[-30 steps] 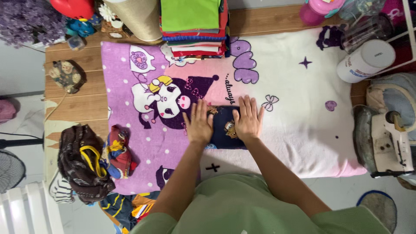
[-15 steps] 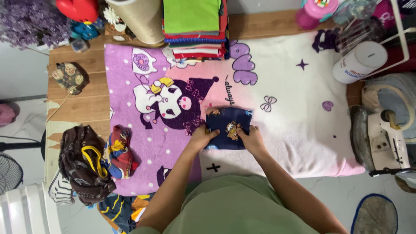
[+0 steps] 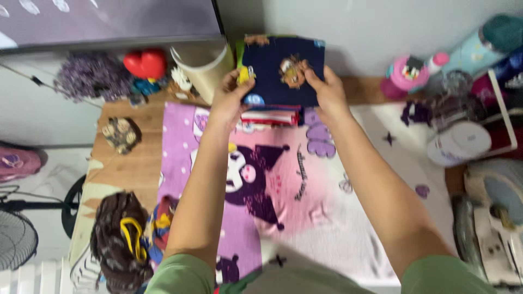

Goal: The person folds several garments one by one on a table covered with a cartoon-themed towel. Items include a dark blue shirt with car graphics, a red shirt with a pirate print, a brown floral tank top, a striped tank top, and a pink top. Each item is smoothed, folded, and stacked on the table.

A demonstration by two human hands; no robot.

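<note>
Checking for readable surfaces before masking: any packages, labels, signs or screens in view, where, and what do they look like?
Screen: top left behind the table, wide dark rectangle, greyish picture with pale blobs.
White canister: right edge of the table, lying cylinder, white with a dark printed label, too blurred to read.
Teal bottle: top right corner, tilted cylinder, light blue body, darker teal cap.
No signs visible.

I see even, soft indoor light, fairly bright, no single source visible. Motion blur smears whole frame: cartoon print on blanket (image 3: 272,179) soft, lettering streaked. My forearms blurred at edges, left hand (image 3: 229,98) and right hand (image 3: 327,90) a bit sharper, navy folded cloth (image 3: 280,68) readable but soft. Faint shadows under arms on blanket. Pale sheen on white canister (image 3: 460,142) lid. Wide-angle bending at edges: fan (image 3: 16,239) and wall line curve.
</note>
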